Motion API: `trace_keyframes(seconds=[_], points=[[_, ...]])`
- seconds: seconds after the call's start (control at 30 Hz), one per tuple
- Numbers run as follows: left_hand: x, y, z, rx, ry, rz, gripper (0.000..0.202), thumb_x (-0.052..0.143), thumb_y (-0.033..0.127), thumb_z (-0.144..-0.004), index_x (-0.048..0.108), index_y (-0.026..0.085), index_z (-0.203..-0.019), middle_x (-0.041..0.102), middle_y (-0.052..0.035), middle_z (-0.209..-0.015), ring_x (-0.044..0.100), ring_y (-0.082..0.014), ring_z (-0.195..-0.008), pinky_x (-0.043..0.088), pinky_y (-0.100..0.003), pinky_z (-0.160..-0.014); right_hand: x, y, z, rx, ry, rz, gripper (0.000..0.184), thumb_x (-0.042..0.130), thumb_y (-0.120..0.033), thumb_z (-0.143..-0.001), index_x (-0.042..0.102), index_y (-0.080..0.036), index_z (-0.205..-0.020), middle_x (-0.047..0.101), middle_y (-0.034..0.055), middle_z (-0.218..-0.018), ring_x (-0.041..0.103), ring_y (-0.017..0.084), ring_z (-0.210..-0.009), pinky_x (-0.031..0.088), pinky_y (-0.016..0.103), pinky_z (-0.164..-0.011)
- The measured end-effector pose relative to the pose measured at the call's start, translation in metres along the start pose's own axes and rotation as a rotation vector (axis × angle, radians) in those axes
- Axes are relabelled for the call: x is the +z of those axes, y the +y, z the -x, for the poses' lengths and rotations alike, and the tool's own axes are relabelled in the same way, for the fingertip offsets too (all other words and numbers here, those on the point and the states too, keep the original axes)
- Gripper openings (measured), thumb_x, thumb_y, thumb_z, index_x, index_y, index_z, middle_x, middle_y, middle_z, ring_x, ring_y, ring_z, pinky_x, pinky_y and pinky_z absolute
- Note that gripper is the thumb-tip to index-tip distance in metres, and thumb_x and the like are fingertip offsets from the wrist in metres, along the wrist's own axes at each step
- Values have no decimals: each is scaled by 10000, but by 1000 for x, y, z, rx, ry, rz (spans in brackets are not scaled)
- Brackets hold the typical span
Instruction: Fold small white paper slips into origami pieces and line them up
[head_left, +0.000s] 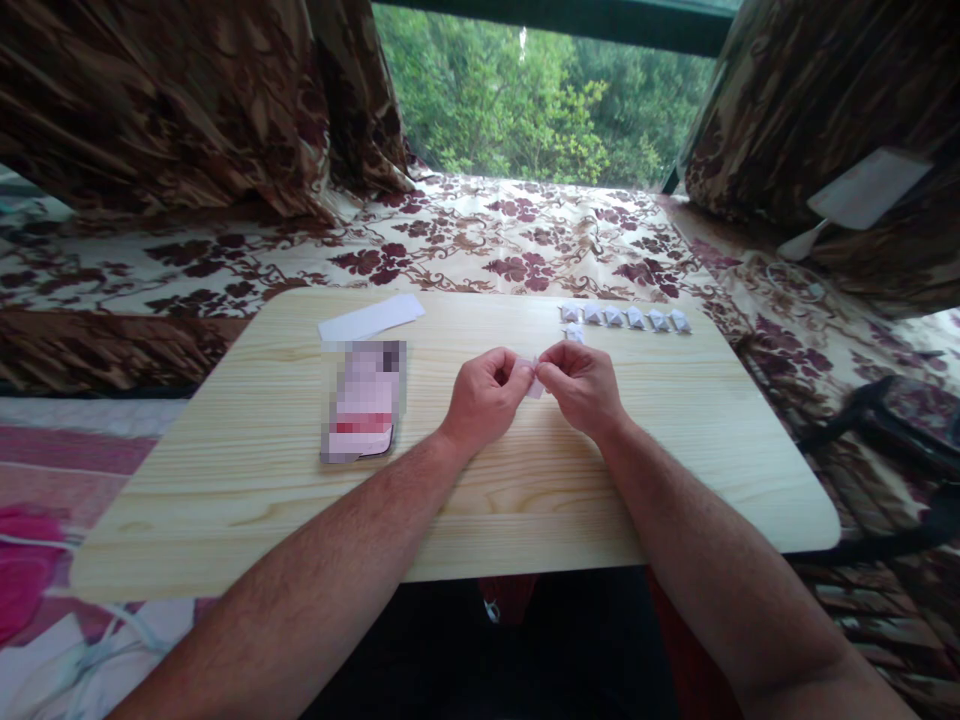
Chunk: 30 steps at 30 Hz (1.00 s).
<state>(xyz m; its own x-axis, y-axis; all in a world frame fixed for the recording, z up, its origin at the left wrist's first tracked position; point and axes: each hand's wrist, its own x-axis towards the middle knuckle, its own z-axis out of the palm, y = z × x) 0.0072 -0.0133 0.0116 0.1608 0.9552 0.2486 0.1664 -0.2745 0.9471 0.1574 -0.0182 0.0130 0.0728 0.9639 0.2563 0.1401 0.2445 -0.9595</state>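
Observation:
Between my two hands is a small piece of folded white paper (534, 385), pinched from both sides above the middle of the table. My left hand (489, 395) has thumb and fingers closed on its left side. From the right, my right hand (581, 385) grips it, fingertips almost meeting those of the left. Fingers cover much of the paper, so its exact shape is hidden. Just beyond my right hand sits a small folded paper piece (574, 333), below a row of several similar folded paper pieces (614, 317) along the far edge.
Flat white paper strips (371, 317) lie at the table's far left. Nearer, a blurred-out phone-like object (365, 400) rests on the wooden table (247, 480). A white lamp (870, 188) stands at right on the floral cloth, and a dark chair (911, 415) is beside the table.

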Motion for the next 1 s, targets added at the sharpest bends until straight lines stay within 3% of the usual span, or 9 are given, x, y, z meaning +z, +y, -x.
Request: trace_keyframes(seconds=[0.23,0.47,0.67,1.0], points=[[1,2,-1,-30,8,15,305,659,392,-841,594,160,-653,521,24,-590,425,-97,-552,330,-242,-510,1,-2,-1,28,10,9,123,676,-249,-721,620,-171,-644,546,-42,-534,446,87,-504,322,235,-480],[-3,-4,-5,-110,-78,175,229,615,329,-851,624,166,-690,572,11,-593,496,-116,-567,381,-256,-559,-2,0,-3,58,41,-8,107,680,-242,-710,640,-167,-645,577,-32,-564,477,94,-513,347,239,-484],[-3,1,-3,-96,-96,152,88,692,225,-750,641,161,-718,574,31,-601,458,-94,-553,334,-240,-528,-4,1,-4,49,54,-13,93,670,-223,-716,648,-165,-647,565,-35,-558,476,94,-508,333,242,-475],[-2,0,-2,-40,-42,54,225,716,348,-778,626,164,-685,551,27,-596,444,-98,-558,333,-242,-521,-2,-2,-3,61,42,-8,97,682,-242,-702,649,-171,-646,586,-28,-570,488,98,-523,360,240,-491]])
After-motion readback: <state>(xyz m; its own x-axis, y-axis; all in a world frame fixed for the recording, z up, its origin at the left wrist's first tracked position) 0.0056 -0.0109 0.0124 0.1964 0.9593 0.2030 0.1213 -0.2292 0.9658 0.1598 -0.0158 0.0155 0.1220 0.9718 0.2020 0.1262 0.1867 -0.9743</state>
